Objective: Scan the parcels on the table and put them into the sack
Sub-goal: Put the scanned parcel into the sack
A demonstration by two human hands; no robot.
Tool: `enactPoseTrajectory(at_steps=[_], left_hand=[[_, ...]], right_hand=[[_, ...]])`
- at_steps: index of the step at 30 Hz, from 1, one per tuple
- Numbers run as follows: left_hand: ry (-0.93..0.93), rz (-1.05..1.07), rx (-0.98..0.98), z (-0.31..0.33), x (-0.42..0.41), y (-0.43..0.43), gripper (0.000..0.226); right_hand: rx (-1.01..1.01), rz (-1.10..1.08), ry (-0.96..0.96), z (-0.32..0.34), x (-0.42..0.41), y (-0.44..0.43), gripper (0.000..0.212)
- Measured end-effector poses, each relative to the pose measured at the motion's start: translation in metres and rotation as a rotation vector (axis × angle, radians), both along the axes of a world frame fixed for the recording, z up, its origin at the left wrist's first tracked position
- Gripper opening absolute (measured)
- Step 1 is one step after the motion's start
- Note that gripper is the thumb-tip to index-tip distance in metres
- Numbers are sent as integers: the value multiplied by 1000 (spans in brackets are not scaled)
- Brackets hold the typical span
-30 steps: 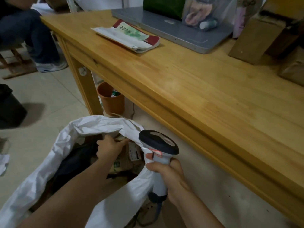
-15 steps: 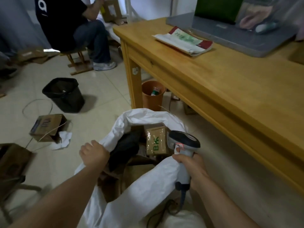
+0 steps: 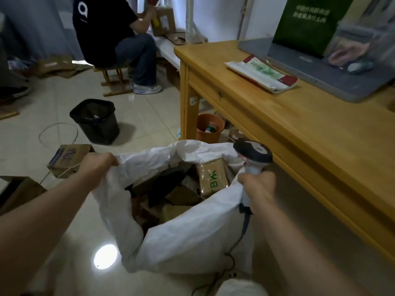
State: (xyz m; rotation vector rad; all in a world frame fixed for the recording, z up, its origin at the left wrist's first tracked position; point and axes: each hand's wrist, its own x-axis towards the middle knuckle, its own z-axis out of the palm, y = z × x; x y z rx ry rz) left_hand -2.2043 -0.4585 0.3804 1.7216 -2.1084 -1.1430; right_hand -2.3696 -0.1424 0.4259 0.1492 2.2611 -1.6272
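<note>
A white woven sack [image 3: 188, 227] stands on the floor beside the wooden table [image 3: 320, 133], its mouth held wide. My left hand [image 3: 97, 165] grips the sack's left rim. My right hand [image 3: 257, 186] grips the handle of a barcode scanner [image 3: 253, 155] together with the sack's right rim. Inside lie several brown parcels, one with green lettering [image 3: 212, 177] on top at the right, and a dark item. A flat white mailer with red and green print [image 3: 261, 74] lies on the table.
A grey tray [image 3: 342, 82] with a green box stands on the table's far side. An orange bin [image 3: 209, 128] sits under the table, a black bin [image 3: 95, 121] on the tiles. Cardboard boxes [image 3: 68, 159] lie at the left. A person sits on a stool [image 3: 115, 35] behind.
My left hand came out of the sack, let go of the parcel, and now grips the left rim, pulling the mouth open. My view has swung left and up.
</note>
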Motion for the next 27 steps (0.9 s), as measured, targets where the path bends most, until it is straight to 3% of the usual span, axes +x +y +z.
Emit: enactPoseTrajectory(at_steps=[4,7,11,16,20,22,24,27], left_hand=[[145,60,130,-17,19,13,40],[27,81,249,-52,36,42,46],[46,63,80,-47,18,31,32],[67,62,-236,-14,-1,12,25],[-73,-50,-38,-47,13,34,39],[-28,-57,52,-59,19,49,47],[63,-13,-19,-52,15,49,37],[176,64,-194,-20,2,35,18]], right_hand=[[57,15,-94,-21,4,0,33],[183,120,-259,-46,19,10,40],[139,117,-126,-34,2,-3,20],[2,57,107,-5,-10,-22,43],[211,151,-42,-44,-4,-4,35],[238,150,-118,-60,1,3,33],[190,124,-92,-54,-7,-2,32],[61,131,95,-17,-21,-17,36]])
